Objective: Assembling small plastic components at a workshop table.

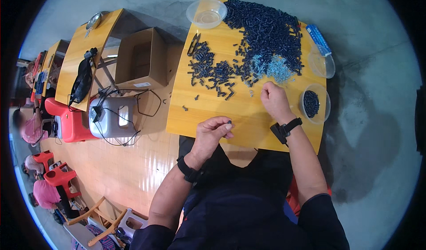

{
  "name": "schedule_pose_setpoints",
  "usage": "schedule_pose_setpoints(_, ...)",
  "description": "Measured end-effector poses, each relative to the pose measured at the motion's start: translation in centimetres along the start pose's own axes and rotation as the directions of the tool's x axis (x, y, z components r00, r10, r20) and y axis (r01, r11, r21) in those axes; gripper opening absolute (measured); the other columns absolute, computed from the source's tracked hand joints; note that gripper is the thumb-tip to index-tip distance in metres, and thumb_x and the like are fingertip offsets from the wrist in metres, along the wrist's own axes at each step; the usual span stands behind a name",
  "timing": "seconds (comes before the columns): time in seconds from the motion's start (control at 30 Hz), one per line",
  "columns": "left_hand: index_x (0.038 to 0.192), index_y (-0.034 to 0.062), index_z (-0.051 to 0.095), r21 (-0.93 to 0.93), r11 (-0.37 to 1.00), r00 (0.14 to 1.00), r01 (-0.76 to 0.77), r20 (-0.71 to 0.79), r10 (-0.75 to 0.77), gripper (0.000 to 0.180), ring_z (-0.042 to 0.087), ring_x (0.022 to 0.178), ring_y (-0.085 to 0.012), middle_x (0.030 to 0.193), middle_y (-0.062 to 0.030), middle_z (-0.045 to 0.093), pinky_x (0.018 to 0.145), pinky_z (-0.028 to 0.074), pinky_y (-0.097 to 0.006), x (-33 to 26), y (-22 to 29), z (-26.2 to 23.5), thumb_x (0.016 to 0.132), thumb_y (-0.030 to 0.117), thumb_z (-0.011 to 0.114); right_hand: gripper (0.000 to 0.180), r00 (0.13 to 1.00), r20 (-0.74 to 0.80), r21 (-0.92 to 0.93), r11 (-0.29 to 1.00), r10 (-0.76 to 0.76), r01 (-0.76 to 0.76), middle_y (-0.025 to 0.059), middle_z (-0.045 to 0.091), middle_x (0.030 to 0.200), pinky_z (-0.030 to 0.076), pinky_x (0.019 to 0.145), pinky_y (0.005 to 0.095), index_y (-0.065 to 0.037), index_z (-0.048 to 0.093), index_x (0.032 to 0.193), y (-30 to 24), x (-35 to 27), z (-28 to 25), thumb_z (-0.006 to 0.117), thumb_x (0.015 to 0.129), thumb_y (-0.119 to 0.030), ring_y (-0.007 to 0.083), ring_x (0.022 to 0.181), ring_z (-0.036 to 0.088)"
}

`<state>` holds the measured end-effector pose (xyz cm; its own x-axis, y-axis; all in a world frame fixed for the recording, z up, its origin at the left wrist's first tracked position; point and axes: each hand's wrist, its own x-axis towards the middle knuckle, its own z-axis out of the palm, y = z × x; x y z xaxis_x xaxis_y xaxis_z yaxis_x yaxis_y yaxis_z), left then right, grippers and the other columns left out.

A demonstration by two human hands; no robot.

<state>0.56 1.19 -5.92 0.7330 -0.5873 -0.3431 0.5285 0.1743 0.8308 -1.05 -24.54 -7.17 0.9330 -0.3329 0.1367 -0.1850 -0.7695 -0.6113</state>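
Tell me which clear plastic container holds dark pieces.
The lower-right container, nearest the right hand: dark pieces lie in it, while the upper-left bowl and the upper-right bowl beside the blue box show none.

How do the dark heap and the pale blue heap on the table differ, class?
Colour: the dark heap is near-black; the pale blue heap is light blue.
Spread: the dark heap is far larger than the pale blue heap.
Pieces: those in the dark heap look thicker, those in the pale blue heap finer.
Both are loose piles of small pieces on the yellow table.
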Motion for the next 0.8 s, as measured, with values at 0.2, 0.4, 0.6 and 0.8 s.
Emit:
schedule_pose_setpoints(0.2, 0.105, -0.0020, 0.062, -0.018, 0.998, 0.997, -0.059, 0.052, 0.060, 0.017, 0.068, 0.080, -0.0215, 0.096, -0.0150, 0.067, 0.074, 0.057, -0.032, -1.4, 3.2, 1.8, 0.088, -0.003, 0.058, 0.010, 0.967, 0.063, 0.498, 0.832, 0.246, -0.244, 0.0058, 0.058, 0.064, 0.048, 0.053, 0.0287, 0.002, 0.060, 0.093, -0.2, -1.3, -0.5, 0.052, 0.086, -0.001, 0.0131, 0.056, 0.058)
schedule_pose_setpoints(0.4, 0.105, -0.0027, 0.060, -0.003, 0.985, 0.980, -0.174, 0.094, 0.173, 0.016, 0.068, 0.081, -0.0221, 0.097, -0.0155, 0.066, 0.077, 0.056, -0.033, -2.8, 5.1, 2.7, 0.090, -0.001, 0.057, 0.011, 0.926, 0.233, 0.694, 0.616, 0.298, -0.372, 0.0046, 0.057, 0.072, 0.051, 0.052, 0.0244, 0.004, 0.057, 0.095, -2.8, -3.3, -2.2, 0.049, 0.091, -0.002, 0.0107, 0.056, 0.058)
schedule_pose_setpoints(0.6, 0.110, -0.0014, 0.056, -0.061, 0.987, 0.976, -0.151, 0.148, 0.158, 0.018, 0.068, 0.080, -0.0228, 0.099, -0.0165, 0.066, 0.075, 0.056, -0.033, -3.6, 5.7, 3.2, 0.093, 0.002, 0.053, 0.005, 0.898, 0.346, 0.836, 0.346, 0.270, -0.426, 0.0055, 0.059, 0.077, 0.053, 0.053, 0.0257, 0.000, 0.055, 0.093, -6.7, -4.8, -4.2, 0.051, 0.091, -0.003, 0.0128, 0.059, 0.061)
schedule_pose_setpoints(0.8, 0.113, 0.0016, 0.055, -0.110, 0.993, 0.992, -0.030, 0.121, 0.043, 0.020, 0.068, 0.080, -0.0224, 0.099, -0.0165, 0.065, 0.072, 0.057, -0.033, -3.9, 5.2, 2.8, 0.093, 0.005, 0.053, 0.007, 0.875, 0.421, 0.859, 0.205, 0.240, -0.470, 0.0064, 0.062, 0.081, 0.053, 0.055, 0.0261, -0.001, 0.057, 0.096, -9.6, -6.4, -4.9, 0.057, 0.090, -0.006, 0.0128, 0.059, 0.061)
